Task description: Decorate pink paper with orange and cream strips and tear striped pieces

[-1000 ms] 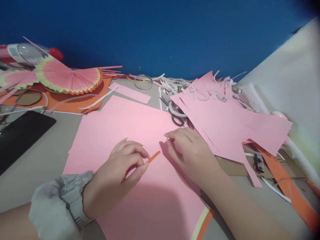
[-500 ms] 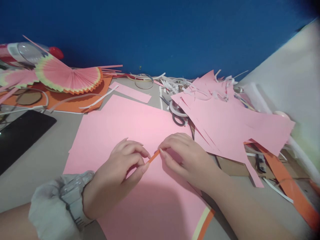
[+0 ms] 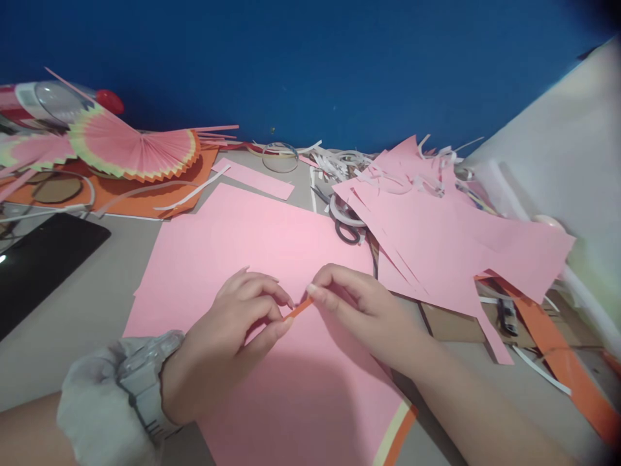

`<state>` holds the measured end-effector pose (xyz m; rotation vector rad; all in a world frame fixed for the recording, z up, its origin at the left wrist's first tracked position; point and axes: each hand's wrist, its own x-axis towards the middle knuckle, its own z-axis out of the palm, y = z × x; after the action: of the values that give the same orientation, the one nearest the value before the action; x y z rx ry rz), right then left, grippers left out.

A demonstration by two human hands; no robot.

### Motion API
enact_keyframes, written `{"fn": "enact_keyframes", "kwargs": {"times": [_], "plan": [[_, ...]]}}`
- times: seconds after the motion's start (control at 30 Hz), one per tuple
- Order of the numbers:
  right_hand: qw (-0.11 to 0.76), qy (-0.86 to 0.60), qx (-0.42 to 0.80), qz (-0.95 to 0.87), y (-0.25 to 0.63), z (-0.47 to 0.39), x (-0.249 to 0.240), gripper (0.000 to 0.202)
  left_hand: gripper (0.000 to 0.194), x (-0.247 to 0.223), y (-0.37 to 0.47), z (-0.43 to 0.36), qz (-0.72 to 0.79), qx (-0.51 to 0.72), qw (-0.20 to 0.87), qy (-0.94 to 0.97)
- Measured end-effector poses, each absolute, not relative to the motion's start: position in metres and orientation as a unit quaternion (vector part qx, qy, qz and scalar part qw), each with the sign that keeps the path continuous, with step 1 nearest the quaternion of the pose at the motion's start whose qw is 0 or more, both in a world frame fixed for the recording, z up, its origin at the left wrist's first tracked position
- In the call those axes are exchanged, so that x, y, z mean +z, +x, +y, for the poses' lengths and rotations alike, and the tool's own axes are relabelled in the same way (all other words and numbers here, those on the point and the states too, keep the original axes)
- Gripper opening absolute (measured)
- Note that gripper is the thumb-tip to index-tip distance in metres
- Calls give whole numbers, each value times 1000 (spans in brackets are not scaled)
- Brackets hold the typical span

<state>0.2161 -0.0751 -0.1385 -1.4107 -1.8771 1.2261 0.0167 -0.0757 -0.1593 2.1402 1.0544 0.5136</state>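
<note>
Between the fingertips of both hands runs a narrow orange paper strip (image 3: 299,309), tilted up to the right. My left hand (image 3: 242,323) pinches its lower left end between thumb and fingers. At the upper right end, my right hand (image 3: 361,307) pinches it between thumb and index finger. Whether the strip is loose or a folded edge of paper cannot be told. Beneath both hands lies a large pink paper sheet (image 3: 272,233). A cream and orange border (image 3: 395,433) shows along its lower right edge.
A black phone (image 3: 53,265) lies at left, below pleated paper fans (image 3: 136,152) and a bottle (image 3: 61,103). Scissors (image 3: 347,230) sit beyond my right hand, partly under pink paper offcuts (image 3: 436,239). White paper scraps (image 3: 339,165) line the blue wall (image 3: 310,71).
My right thumb has moved up onto the strip's right end, and the right fingers have curled in slightly. The left hand has stayed almost still.
</note>
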Motion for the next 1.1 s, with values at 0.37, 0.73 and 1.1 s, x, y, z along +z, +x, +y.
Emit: {"fn": "enact_keyframes", "kwargs": {"times": [0.37, 0.73, 1.1], "plan": [[461, -577, 390, -550, 236, -59, -147, 24, 19, -156, 19, -75, 412, 195, 338, 823], [442, -571, 398, -566, 230, -63, -145, 19, 20, -158, 18, -77, 407, 205, 354, 817], [242, -509, 427, -707, 218, -76, -133, 14, 15, -160, 16, -76, 398, 214, 370, 812]]}}
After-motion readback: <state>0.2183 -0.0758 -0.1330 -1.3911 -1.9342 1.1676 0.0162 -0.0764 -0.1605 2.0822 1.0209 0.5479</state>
